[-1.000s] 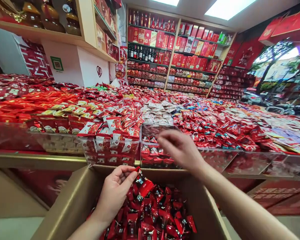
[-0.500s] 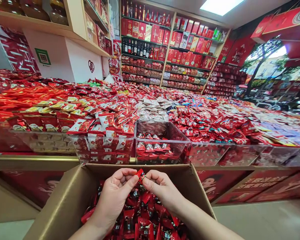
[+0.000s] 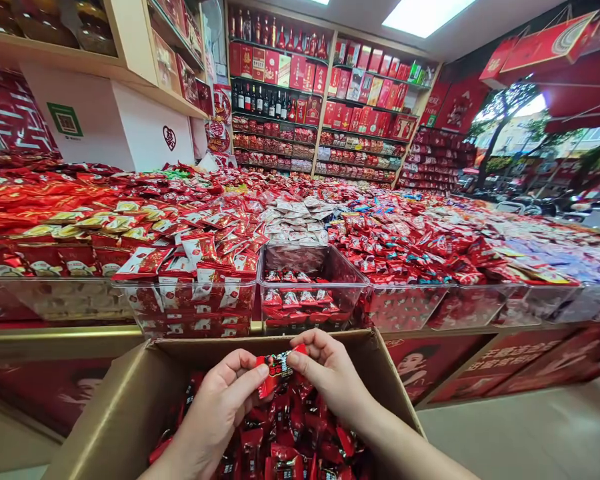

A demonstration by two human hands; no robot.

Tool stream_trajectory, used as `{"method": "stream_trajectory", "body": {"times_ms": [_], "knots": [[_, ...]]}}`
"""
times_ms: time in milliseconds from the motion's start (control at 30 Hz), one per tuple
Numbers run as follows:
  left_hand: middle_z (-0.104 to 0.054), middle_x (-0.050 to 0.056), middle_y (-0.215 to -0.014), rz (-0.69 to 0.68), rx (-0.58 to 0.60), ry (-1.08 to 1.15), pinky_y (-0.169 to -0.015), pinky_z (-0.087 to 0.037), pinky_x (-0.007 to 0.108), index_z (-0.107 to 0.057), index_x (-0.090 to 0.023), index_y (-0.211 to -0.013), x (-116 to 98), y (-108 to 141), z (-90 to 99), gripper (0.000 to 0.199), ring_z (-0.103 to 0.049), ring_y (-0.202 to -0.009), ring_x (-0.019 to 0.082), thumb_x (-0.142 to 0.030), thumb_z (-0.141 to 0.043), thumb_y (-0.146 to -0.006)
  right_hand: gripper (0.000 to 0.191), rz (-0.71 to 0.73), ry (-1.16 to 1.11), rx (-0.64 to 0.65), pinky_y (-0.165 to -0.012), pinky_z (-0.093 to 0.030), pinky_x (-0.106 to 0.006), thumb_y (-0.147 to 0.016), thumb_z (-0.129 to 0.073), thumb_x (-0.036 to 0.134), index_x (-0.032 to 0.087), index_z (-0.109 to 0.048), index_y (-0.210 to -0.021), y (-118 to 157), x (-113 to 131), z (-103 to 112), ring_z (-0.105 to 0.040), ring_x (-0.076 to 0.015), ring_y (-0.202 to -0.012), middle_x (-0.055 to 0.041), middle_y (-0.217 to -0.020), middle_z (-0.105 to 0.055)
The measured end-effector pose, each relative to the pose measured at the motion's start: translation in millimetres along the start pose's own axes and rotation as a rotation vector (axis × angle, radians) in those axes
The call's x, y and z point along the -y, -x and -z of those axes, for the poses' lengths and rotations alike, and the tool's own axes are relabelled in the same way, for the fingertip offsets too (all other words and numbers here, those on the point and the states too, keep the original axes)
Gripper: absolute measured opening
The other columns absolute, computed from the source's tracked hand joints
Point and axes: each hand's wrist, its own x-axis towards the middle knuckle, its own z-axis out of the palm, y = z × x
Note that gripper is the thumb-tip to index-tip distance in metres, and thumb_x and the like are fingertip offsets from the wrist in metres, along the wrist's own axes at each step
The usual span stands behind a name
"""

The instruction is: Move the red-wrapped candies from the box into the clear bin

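Note:
A red and black wrapped candy (image 3: 279,366) is stretched flat between my two hands, its printed side facing up. My left hand (image 3: 225,393) pinches its left end between thumb and fingers. On the right end, my right hand (image 3: 330,370) does the same. Both hands are over an open cardboard box (image 3: 115,393), which holds many more candies (image 3: 285,460) in the same kind of red wrapper. Beyond the box stands a clear plastic bin (image 3: 314,287), partly filled with rows of small red packets (image 3: 297,298).
Clear bins heaped with red packets (image 3: 195,267) line the counter on both sides. White packets (image 3: 300,220) lie behind the part-filled bin. Shelves (image 3: 325,87) of bottles and gift boxes cover the back wall. Tiled floor (image 3: 520,427) shows at right.
The candy has turned from upright and bunched to lying level, its print now showing. My right hand has moved slightly up, and the hands are a little farther apart. The view has shifted slightly.

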Motion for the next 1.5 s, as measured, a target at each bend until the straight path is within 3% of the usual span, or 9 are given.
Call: {"method": "stream_trajectory", "body": {"times_ms": [133,267,433,600,767,867,1000,1167,1500], "knots": [[-0.055,-0.004,-0.063,0.003,-0.037,0.052,-0.062,-0.041,0.022,-0.047,-0.018,-0.066,2,0,-2.5,0.015,-0.049,-0.06,0.008,-0.019,-0.062,-0.071,0.016,0.267,0.329,-0.155,-0.055,-0.037,-0.021,-0.074,-0.056,0.03,0.018,-0.047,-0.081,3,1,3,-0.042,-0.0085,-0.06,0.0012,-0.07,-0.048],[-0.054,-0.004,-0.064,-0.011,-0.073,0.117,-0.067,-0.043,0.022,-0.049,-0.018,-0.066,2,-1,-4.3,0.013,-0.05,-0.064,0.008,-0.015,-0.062,-0.07,0.008,0.601,0.737,-0.083,-0.065,-0.039,-0.026,-0.077,-0.051,0.024,0.017,-0.052,-0.08,15,9,1,-0.045,-0.0127,-0.074,-0.0034,-0.079,-0.05],[-0.052,-0.004,-0.066,0.008,-0.027,0.111,-0.062,-0.043,0.023,-0.05,-0.019,-0.065,3,2,-4.4,0.013,-0.048,-0.065,0.009,-0.018,-0.06,-0.072,0.042,0.705,1.054,-0.024,-0.074,-0.039,-0.037,-0.064,-0.064,0.04,0.016,-0.049,-0.095,21,7,-4,-0.046,-0.0203,-0.083,-0.0073,-0.091,-0.055],[-0.056,-0.001,-0.078,0.016,0.044,0.044,-0.07,-0.041,0.025,-0.056,-0.018,-0.073,2,8,-8.0,0.01,-0.049,-0.074,0.012,-0.028,-0.058,-0.074,0.015,0.707,1.075,-0.003,-0.067,-0.042,-0.03,-0.072,-0.049,0.015,0.016,-0.047,-0.088,21,1,-3,-0.051,-0.0164,-0.078,-0.0066,-0.089,-0.058],[-0.06,0.001,-0.077,-0.001,0.119,0.009,-0.071,-0.041,0.027,-0.059,-0.018,-0.076,-6,10,-6.5,0.017,-0.052,-0.075,0.014,-0.035,-0.054,-0.076,0.013,0.84,0.987,0.0,-0.074,-0.043,-0.024,-0.075,-0.048,0.012,0.018,-0.047,-0.087,18,48,8,-0.054,-0.0129,-0.086,-0.0046,-0.091,-0.059],[-0.061,0.001,-0.073,0.018,0.105,-0.069,-0.065,-0.04,0.024,-0.058,-0.017,-0.072,-7,9,-5.7,0.016,-0.052,-0.067,0.012,-0.033,-0.057,-0.074,0.004,0.926,1.14,-0.049,-0.076,-0.041,-0.023,-0.075,-0.048,0.014,0.017,-0.046,-0.076,-10,93,24,-0.052,-0.0131,-0.091,-0.0059,-0.098,-0.057],[-0.062,0.001,-0.071,0.034,0.084,-0.134,-0.063,-0.04,0.025,-0.056,-0.016,-0.068,-3,8,-6.4,0.017,-0.052,-0.064,0.012,-0.033,-0.06,-0.07,0.005,0.618,1.691,0.017,-0.063,-0.039,-0.024,-0.075,-0.047,0.018,0.014,-0.05,-0.076,-83,123,46,-0.053,-0.0145,-0.073,-0.0064,-0.08,-0.059],[-0.062,0.001,-0.067,0.051,0.103,-0.128,-0.061,-0.04,0.025,-0.055,-0.016,-0.066,5,1,-1.8,0.022,-0.052,-0.059,0.011,-0.035,-0.066,-0.064,0.016,0.364,1.985,0.323,-0.068,-0.037,-0.024,-0.069,-0.05,0.01,0.01,-0.059,-0.082,-156,104,62,-0.055,-0.0183,-0.08,-0.0117,-0.083,-0.062],[-0.061,0.001,-0.065,0.095,0.102,-0.19,-0.057,-0.038,0.021,-0.056,-0.016,-0.068,5,0,-1.6,0.02,-0.052,-0.057,0.01,-0.032,-0.066,-0.064,0.031,0.197,2.073,0.576,-0.073,-0.037,-0.023,-0.07,-0.049,0.008,0.007,-0.061,-0.098,-176,77,70,-0.056,-0.0194,-0.087,-0.0136,-0.094,-0.062]]}}
